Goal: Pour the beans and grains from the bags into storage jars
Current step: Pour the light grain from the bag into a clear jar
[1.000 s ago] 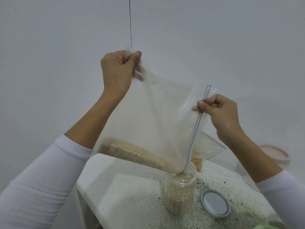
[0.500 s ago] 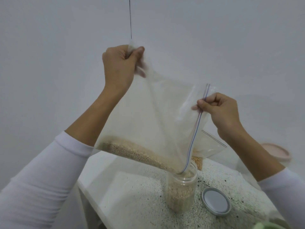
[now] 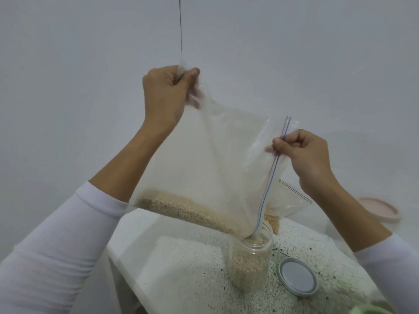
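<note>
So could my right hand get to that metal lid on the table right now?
Probably not yet. The right hand is pinching the zip-top bag at its zipper edge mid-pour. The metal lid lies uncovered beside the jar, below that hand, so the path looks free once it lets go.

A plain pale grey wall [image 3: 90, 75] fills the background under soft even light, with a thin dark vertical line [image 3: 180, 26] on it, behind a white speckled worktop [image 3: 181, 264]
</note>
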`<action>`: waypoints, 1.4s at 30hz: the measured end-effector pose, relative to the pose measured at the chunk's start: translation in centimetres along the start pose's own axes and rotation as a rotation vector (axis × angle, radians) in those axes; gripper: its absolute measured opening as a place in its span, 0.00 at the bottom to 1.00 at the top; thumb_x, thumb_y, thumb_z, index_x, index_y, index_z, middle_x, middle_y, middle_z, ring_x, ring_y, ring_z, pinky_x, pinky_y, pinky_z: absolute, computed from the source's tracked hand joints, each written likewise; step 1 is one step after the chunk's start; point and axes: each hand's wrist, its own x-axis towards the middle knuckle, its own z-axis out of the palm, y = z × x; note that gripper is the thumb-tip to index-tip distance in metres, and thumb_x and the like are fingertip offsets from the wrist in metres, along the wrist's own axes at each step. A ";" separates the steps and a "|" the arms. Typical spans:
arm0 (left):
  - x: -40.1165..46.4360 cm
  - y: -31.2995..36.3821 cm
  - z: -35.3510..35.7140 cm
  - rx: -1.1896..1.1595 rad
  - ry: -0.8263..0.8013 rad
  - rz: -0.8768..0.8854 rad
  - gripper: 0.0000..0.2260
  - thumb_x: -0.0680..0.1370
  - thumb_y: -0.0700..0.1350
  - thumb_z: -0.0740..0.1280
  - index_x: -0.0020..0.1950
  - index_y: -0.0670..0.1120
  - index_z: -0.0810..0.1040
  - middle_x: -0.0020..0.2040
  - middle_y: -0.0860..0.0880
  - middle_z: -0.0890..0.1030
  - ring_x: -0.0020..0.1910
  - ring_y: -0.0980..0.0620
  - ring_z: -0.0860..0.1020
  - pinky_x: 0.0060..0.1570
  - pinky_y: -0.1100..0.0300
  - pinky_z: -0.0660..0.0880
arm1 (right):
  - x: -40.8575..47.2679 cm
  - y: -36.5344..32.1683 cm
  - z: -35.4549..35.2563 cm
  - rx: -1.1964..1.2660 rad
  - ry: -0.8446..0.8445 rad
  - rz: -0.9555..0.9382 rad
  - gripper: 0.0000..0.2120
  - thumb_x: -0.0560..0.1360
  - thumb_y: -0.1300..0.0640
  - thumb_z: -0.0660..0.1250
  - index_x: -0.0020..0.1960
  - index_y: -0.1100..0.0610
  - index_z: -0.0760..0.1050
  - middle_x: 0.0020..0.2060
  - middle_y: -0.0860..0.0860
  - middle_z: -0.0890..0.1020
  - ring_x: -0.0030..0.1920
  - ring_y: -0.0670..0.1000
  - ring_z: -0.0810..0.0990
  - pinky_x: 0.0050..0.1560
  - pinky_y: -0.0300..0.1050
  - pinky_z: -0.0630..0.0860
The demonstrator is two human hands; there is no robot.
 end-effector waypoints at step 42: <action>-0.3 -3.0 1.3 0.134 0.037 0.026 0.18 0.77 0.45 0.68 0.29 0.39 0.77 0.27 0.53 0.80 0.28 0.52 0.79 0.31 0.62 0.74 | -1.0 1.1 1.3 -0.166 -0.051 0.016 0.06 0.75 0.62 0.69 0.39 0.60 0.75 0.34 0.50 0.85 0.39 0.49 0.82 0.51 0.45 0.77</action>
